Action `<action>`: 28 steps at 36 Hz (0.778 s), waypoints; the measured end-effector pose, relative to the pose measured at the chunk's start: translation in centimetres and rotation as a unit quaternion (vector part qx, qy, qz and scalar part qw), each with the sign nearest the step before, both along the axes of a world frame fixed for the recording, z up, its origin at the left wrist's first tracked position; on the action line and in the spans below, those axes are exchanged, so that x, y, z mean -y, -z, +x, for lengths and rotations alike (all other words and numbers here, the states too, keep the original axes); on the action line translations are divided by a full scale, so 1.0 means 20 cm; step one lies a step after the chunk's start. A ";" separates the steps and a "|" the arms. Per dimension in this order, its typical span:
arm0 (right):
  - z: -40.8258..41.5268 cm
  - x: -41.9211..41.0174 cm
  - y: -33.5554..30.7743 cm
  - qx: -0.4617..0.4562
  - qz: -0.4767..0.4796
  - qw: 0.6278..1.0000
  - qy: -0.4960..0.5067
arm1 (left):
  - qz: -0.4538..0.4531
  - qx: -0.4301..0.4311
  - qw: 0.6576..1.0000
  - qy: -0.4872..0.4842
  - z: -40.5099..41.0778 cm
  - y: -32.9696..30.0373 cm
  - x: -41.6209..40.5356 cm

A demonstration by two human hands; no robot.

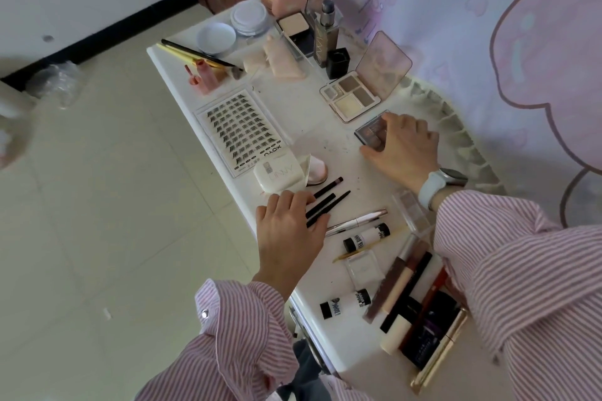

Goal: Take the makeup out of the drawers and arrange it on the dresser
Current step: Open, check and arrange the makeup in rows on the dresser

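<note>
Right hand point(402, 148) fingers grip a small eyeshadow palette point(369, 133); left hand point(288, 226) fingers lie flat on pencils point(325, 202) near the bench point(325, 127) front edge, where a nudge could roll them off.

Pink-striped sleeve point(527, 257) (white dresser point(325, 127))

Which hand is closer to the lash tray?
Left. The left hand rests on the black pencils just below the lash tray; the right hand is across the dresser on a small dark palette.
</note>
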State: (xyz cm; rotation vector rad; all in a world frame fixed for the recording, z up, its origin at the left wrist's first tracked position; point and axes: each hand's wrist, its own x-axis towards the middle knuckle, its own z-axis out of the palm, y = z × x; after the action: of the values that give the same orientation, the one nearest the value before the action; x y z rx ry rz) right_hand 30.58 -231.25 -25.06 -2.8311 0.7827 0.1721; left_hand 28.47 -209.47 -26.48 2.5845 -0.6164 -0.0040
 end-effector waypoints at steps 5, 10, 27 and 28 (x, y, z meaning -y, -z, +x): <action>0.00 -0.02 -0.03 0.051 0.010 0.999 -0.001 | -0.044 0.004 0.999 -0.005 0.03 -0.02 -0.02; -0.10 -0.11 -0.12 0.179 0.197 0.961 -0.077 | -0.190 -0.147 0.969 -0.050 0.08 -0.18 -0.01; -0.25 -0.32 -0.22 0.153 0.312 0.891 -0.291 | -0.462 -0.616 0.637 -0.033 0.14 -0.30 -0.03; -0.26 -0.33 -0.22 0.156 0.314 0.891 -0.290 | -0.469 -0.613 0.634 -0.038 0.14 -0.30 -0.02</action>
State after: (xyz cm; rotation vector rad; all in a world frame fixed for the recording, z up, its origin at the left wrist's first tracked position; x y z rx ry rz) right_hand 25.48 -224.67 -20.62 -2.2816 -0.1897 0.0363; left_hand 31.17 -208.98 -20.38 1.0868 0.0859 -1.0235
